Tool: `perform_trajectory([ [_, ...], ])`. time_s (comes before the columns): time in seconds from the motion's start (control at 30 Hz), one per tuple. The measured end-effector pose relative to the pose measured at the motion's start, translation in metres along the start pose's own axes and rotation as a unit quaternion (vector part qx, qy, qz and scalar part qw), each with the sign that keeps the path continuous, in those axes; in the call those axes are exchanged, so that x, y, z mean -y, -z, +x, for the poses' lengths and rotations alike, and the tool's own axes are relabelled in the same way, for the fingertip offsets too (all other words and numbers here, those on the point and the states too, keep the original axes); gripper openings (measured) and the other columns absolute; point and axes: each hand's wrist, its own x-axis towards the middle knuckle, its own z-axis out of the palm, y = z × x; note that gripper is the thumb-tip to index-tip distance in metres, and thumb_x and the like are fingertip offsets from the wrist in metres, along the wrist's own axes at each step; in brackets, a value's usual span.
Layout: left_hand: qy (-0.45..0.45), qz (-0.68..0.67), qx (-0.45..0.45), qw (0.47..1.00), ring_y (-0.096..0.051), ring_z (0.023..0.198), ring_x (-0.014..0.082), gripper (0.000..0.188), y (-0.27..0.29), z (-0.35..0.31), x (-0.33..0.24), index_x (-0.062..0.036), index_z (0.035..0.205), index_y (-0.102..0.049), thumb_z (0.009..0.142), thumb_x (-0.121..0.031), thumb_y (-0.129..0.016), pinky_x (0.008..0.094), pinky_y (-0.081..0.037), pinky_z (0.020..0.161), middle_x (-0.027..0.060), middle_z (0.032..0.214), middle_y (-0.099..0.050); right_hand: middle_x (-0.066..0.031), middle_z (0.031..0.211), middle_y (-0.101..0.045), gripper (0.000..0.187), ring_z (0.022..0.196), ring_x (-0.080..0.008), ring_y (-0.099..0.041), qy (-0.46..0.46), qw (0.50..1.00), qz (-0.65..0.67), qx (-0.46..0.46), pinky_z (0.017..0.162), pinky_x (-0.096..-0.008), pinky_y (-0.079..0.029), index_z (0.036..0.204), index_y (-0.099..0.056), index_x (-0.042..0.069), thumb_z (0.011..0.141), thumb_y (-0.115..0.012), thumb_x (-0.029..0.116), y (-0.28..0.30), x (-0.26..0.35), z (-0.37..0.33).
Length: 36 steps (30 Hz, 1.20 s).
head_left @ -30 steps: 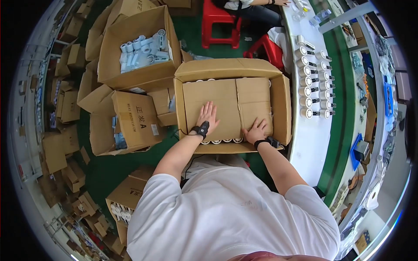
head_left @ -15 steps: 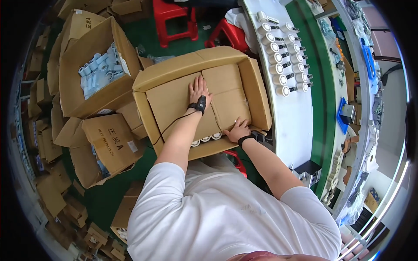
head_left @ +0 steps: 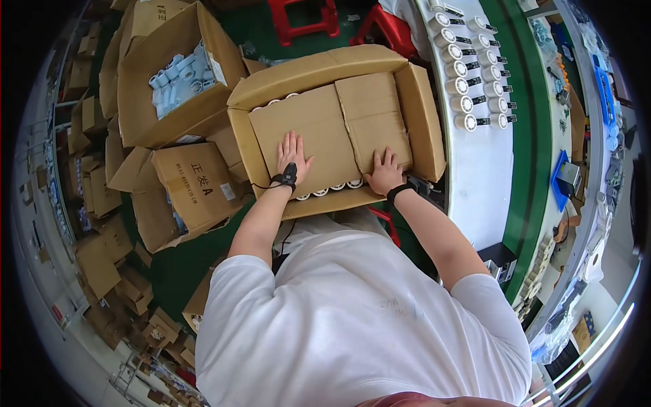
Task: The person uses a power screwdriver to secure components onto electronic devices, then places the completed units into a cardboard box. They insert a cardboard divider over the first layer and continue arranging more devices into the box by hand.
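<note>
In front of me an open cardboard box holds a layer of round white parts, which peek out along its near and far sides. Over them lies a flat cardboard sheet with a crease or seam running down it. My left hand rests palm down on the sheet's left part, fingers spread. On the right part my right hand lies with fingers outstretched, close to the near edge. Neither hand grips anything. Most of the parts under the sheet are hidden.
White parts with black strips stand in two rows on the white table at right. Left of me, a carton contains light-blue wrapped parts; another carton is nearer. Red stools stand beyond the box.
My left hand has slid nearer and leftward on the sheet, and my right hand has moved farther onto it. White parts now show along the far side. The whole view has shifted.
</note>
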Motion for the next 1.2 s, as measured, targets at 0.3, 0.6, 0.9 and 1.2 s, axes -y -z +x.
perform_trajectory([
  [0.3, -0.034, -0.044, -0.034, 0.998, -0.016, 0.139, 0.0353, 0.077, -0.006, -0.014, 0.008, 0.0008, 0.140, -0.028, 0.082, -0.039, -0.059, 0.0502, -0.014, 0.112, 0.0225, 0.148, -0.019, -0.0290, 0.147, -0.013, 0.085, 0.132, -0.0485, -0.021, 0.005, 0.998, -0.026, 0.051, 0.103, -0.0546, -0.031, 0.145, -0.019, 0.007, 0.081, -0.061, 0.045, -0.002, 0.006, -0.002],
  [0.6, -0.023, -0.042, -0.072, 0.996, -0.016, 0.139, 0.0333, 0.079, 0.003, 0.037, 0.012, -0.0015, 0.140, -0.030, 0.081, -0.045, -0.060, 0.0495, -0.012, 0.113, 0.0201, 0.149, -0.020, -0.0372, 0.144, -0.006, 0.096, 0.132, -0.0534, -0.017, -0.041, 0.990, -0.001, 0.138, 0.107, -0.0509, -0.025, 0.146, -0.009, 0.003, 0.079, -0.061, 0.049, -0.003, 0.001, -0.004],
  [0.9, 0.015, -0.041, -0.085, 0.995, -0.016, 0.139, 0.0338, 0.078, 0.003, 0.035, 0.007, -0.0014, 0.140, -0.031, 0.082, -0.045, -0.060, 0.0502, -0.011, 0.112, 0.0203, 0.149, -0.021, -0.0426, 0.141, -0.004, 0.098, 0.130, -0.0572, -0.016, -0.040, 0.985, 0.019, 0.164, 0.108, -0.0508, -0.024, 0.145, -0.007, 0.000, 0.080, -0.060, 0.049, 0.000, -0.001, -0.002],
  [1.2, 0.000, -0.045, -0.089, 0.995, -0.017, 0.138, 0.0354, 0.077, 0.009, 0.033, 0.011, 0.0011, 0.140, -0.029, 0.083, -0.042, -0.059, 0.0494, -0.012, 0.112, 0.0224, 0.148, -0.021, -0.0433, 0.140, -0.001, 0.096, 0.128, -0.0568, -0.021, -0.034, 0.992, 0.061, 0.101, 0.108, -0.0479, -0.026, 0.144, -0.006, -0.002, 0.080, -0.063, 0.043, -0.011, -0.008, -0.001],
])
